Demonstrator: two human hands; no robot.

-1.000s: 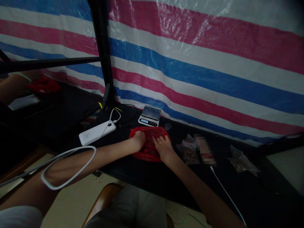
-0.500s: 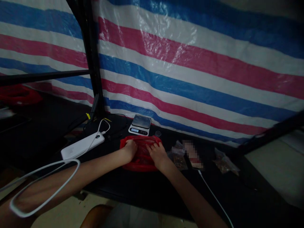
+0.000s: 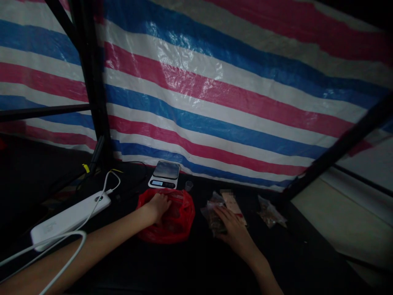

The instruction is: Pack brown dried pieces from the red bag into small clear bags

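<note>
Nearest, along the bottom of the view, the left forearm [image 3: 104,248] with a loop of white cable [image 3: 52,242] lying across it, both above a black-covered table [image 3: 190,266]. Left hand [image 3: 158,207] down on a red plastic bag [image 3: 167,219], its fingers [image 3: 162,209] close together and lightly curled into the crumpled plastic, with no telling whether they pinch anything through it. Right hand [image 3: 230,227] just beside that bag and clear of it, its fingers [image 3: 220,214] stretched out and slightly parted over a clear plastic bag [image 3: 212,219] of dark brownish pieces (too dim to name), touching it, with no firm grip to be made out.

Just past the right fingertips, a pale packet [image 3: 233,205] with a blurred label, then a second clear bag [image 3: 270,212] farther right. To the left, a white power bank [image 3: 69,219] with its cable attached. Beyond the red bag, a small clear cup [image 3: 188,185] and a digital scale [image 3: 164,174]. Farthest, a black metal pole [image 3: 95,90] and a pink, white and blue striped tarp [image 3: 199,102].
</note>
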